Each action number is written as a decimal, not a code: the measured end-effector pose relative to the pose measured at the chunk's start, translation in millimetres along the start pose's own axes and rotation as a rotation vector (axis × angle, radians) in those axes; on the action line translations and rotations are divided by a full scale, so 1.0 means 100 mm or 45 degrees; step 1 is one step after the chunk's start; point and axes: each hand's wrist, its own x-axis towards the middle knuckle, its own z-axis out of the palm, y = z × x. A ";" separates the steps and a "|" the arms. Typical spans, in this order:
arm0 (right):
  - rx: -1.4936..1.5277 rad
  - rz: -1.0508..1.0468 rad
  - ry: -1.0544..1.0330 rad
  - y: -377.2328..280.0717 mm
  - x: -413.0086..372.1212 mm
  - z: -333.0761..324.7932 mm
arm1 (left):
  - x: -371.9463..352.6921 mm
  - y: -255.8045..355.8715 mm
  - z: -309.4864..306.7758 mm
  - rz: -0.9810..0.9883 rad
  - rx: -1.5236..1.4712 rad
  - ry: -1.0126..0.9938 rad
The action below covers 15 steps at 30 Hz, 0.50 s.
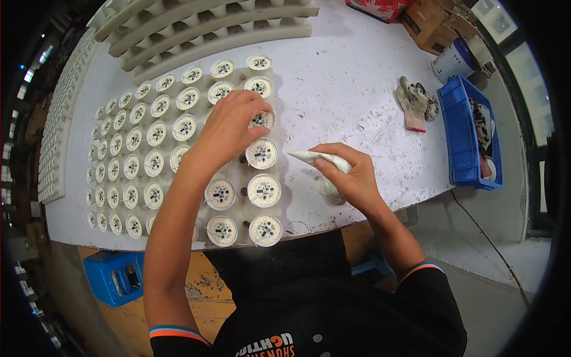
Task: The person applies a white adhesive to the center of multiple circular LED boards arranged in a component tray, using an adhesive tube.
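Observation:
My left hand [233, 124] reaches over the foam tray [242, 172], thumb and fingers curled about the edge of an LED bulb base [262, 119] in its nearest column. Round circuit boards dotted with yellow LEDs show on top of these white cups. Just below that hand sits another bulb base [262, 153], with more in rows across the tray. In my right hand [355, 178] is a white, cone-shaped squeeze bag [333, 162], gripped with its narrow tip pointing left toward the tray. The tip is apart from the bulb bases.
Stacked foam trays [220, 33] stand at the back left. Right of the tray lie a clear container [331, 193], partly behind my right wrist, and worn gloves [413, 104]. A blue bin [457, 131], white tub [453, 62] and cardboard box [437, 27] line the right edge.

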 end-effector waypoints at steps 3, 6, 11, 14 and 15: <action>-0.002 -0.021 -0.003 0.05 0.01 -0.02 | 0.11 0.01 -0.05 -0.026 0.025 -0.149; -0.015 -0.037 -0.005 0.10 0.01 -0.04 | 0.17 0.01 -0.06 0.003 0.094 -0.208; 0.006 -0.032 -0.002 0.12 0.03 -0.04 | 0.20 -0.11 0.00 0.219 0.233 -0.078; 0.035 0.011 -0.030 0.13 0.03 -0.03 | 0.21 -0.18 0.08 0.210 0.338 0.037; 0.042 0.016 -0.033 0.13 0.03 -0.04 | 0.21 -0.18 0.10 0.155 0.344 0.064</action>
